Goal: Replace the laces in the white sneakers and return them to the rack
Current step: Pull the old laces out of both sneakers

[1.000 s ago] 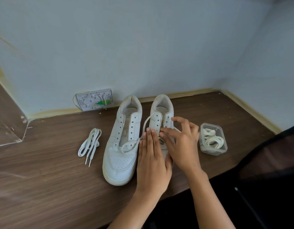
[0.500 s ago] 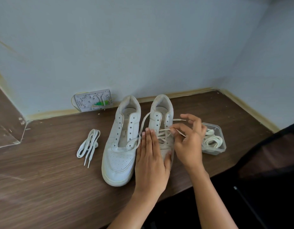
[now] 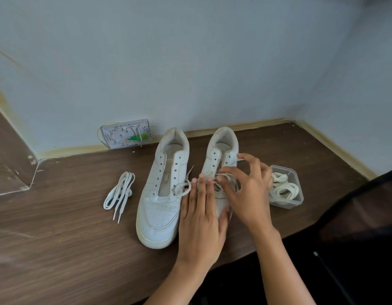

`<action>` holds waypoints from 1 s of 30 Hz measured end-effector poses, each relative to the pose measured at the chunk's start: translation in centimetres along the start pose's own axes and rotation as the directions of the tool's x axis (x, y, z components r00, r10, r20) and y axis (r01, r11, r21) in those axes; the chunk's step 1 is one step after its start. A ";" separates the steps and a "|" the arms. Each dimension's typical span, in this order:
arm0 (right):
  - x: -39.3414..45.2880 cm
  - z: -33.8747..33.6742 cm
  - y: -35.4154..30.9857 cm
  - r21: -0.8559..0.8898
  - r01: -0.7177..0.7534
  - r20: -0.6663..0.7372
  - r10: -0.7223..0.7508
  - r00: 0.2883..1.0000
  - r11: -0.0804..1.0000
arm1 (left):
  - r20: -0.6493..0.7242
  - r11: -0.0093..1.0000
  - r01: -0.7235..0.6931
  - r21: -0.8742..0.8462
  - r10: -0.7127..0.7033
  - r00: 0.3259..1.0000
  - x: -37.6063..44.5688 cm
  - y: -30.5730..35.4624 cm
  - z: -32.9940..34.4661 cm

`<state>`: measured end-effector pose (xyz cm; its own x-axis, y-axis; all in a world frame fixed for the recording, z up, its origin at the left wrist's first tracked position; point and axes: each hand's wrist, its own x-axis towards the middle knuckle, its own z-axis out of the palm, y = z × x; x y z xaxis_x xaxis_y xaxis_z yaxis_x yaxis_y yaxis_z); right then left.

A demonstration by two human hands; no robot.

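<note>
From the head camera, two white sneakers stand side by side on the brown wooden surface (image 3: 58, 249), heels toward the wall: the left sneaker (image 3: 163, 194) has bare eyelets, and the right sneaker (image 3: 221, 155) has a lace (image 3: 220, 190) crossing its lower eyelets. The left hand (image 3: 201, 219) lies flat, fingers straight and together, pressing on the right sneaker's toe, while the right hand (image 3: 249, 192) hovers over the lacing with curled fingers, though I cannot tell whether they pinch the lace. A bundled lace (image 3: 120, 194) lies left of the sneakers, and a clear plastic container (image 3: 297, 194) of coiled laces sits to the right.
</note>
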<state>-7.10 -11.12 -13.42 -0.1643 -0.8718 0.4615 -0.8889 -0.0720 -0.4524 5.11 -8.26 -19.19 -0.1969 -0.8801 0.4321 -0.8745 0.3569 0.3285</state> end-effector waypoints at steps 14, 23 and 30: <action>0.1 -0.4 1.5 0.205 -0.259 -0.124 0.287 0.950 0.944 | 0.025 0.997 -0.077 -0.009 0.077 0.997 -0.3 -0.7 -0.2; -0.2 1.5 -0.2 -0.029 -0.023 -0.004 0.023 1.000 0.999 | 0.026 0.995 -0.090 -0.045 0.091 0.995 -0.2 -0.7 -0.2; 0.7 0.3 1.0 0.369 -0.234 -0.373 0.374 0.849 0.900 | 0.023 0.992 -0.101 -0.082 0.104 0.994 -0.2 -0.8 0.0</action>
<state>-7.97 -11.98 -13.80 -0.6311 -0.5868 0.5074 -0.6036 -0.0395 -0.7963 5.80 -8.34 -19.59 -0.2963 -0.8452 0.4447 -0.8110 0.4686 0.3503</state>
